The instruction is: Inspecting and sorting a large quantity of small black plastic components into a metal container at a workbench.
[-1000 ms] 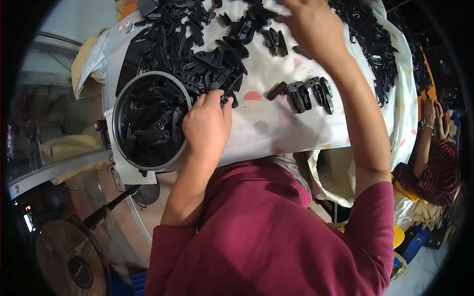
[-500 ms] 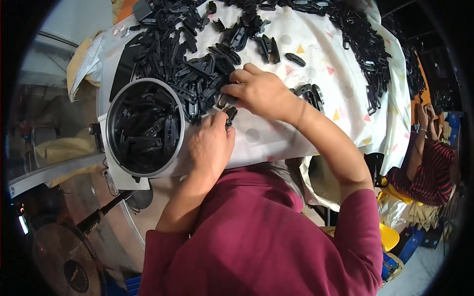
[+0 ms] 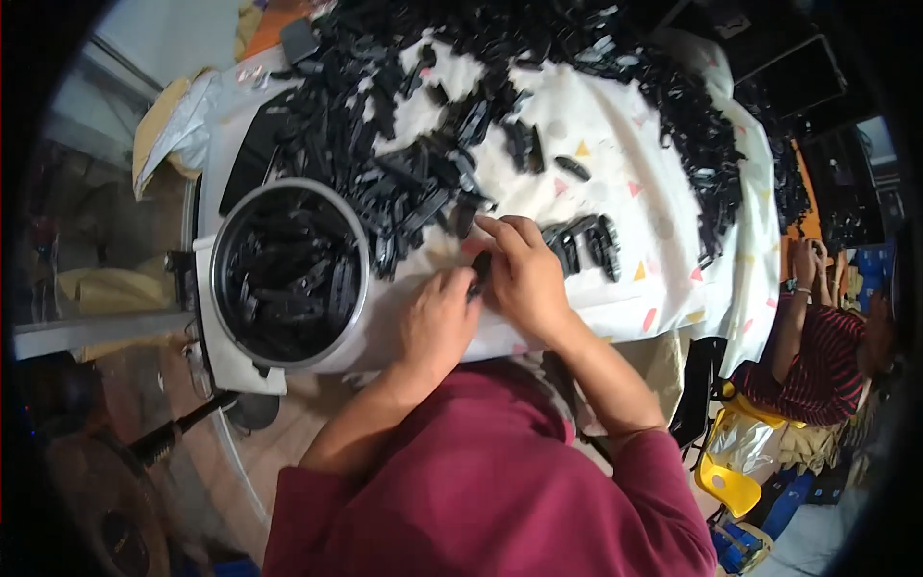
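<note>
A small black plastic part [image 3: 481,272] is between my two hands, above the cloth near the table's front edge. My left hand [image 3: 437,322] is closed, pinching this part between thumb and fingertips. From the right, my right hand [image 3: 529,284] grips the same part, its fingers curled and partly blurred. A brownish-black piece [image 3: 464,219] lies just beyond the right fingertips; whether they touch it is unclear. To my left stands a round metal pot [image 3: 361,274] holding many similar black parts [image 3: 288,269]. A short row of black parts [image 3: 586,242] lies right of my right hand.
A large heap of black parts [image 3: 385,173] spreads across the patterned cloth [image 3: 663,216] toward the far edge. One loose part [image 3: 572,167] lies apart. Right of the table, a person in a striped shirt [image 3: 817,361] sits near a yellow chair [image 3: 731,486]. A fan [image 3: 115,500] stands lower left.
My right hand has drawn back from the heap's edge toward my left hand, and they now meet at the part. The whole view has shifted slightly and blurred.
</note>
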Demonstrator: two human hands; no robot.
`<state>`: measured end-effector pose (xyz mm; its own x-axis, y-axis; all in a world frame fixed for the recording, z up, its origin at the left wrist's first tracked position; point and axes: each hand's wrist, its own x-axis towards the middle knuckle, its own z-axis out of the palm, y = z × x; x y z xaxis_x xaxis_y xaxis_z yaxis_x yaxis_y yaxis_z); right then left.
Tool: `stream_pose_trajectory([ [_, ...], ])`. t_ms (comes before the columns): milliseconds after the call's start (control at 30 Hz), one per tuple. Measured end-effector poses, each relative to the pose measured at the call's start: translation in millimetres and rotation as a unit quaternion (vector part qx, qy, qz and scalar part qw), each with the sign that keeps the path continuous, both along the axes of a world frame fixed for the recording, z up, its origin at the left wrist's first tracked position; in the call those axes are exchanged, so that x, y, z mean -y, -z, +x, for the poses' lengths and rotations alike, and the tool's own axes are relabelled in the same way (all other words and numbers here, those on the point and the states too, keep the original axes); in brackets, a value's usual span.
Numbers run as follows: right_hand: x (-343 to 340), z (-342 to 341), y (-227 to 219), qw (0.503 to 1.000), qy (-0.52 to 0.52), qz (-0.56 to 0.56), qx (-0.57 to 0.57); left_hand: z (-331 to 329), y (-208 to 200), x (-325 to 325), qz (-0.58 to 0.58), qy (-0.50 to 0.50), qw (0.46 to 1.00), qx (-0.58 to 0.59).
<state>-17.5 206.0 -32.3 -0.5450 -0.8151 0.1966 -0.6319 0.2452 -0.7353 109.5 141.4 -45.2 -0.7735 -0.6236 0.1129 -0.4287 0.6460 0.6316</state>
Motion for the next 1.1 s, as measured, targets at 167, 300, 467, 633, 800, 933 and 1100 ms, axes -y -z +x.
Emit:
stream_pose_trajectory([
  [167,28.0,-32.6,0.5,0.985,-0.034,0.069,-0.156,3.9,-3.8,0.7,-0.008,-0.022,0.999,0.045],
  [300,-0.1,-41.2,-14.5,0.997,0.024,0.045,-0.056,-2.1,-2.1,8.3,-0.048,-0.062,0.996,0.041],
  [467,-107.2,-179.9,-37.7,0.914,0.315,0.077,-0.245,-28.5,-13.2,16.8,-0.099,0.002,0.995,0.033],
  [633,-58.9,-95.2,-51.5,0.954,0.085,0.129,-0.256,-38.9,-2.5,29.0,-0.121,-0.022,0.990,0.072],
  [800,-27.6,-55.5,3.1,0.940,-0.043,0.114,-0.319,-34.3,-13.8,28.4,-0.063,0.056,0.994,0.074],
  [933,-44.1,-33.6,-9.7,0.982,-0.014,0.010,-0.188,-18.6,-12.4,27.3,-0.047,0.011,0.997,0.054],
  [1100,-79.6,-14.4,4.3,0.990,0.114,-0.048,-0.060,-40.5,-21.4,20.1,-0.056,0.020,0.986,0.157],
])
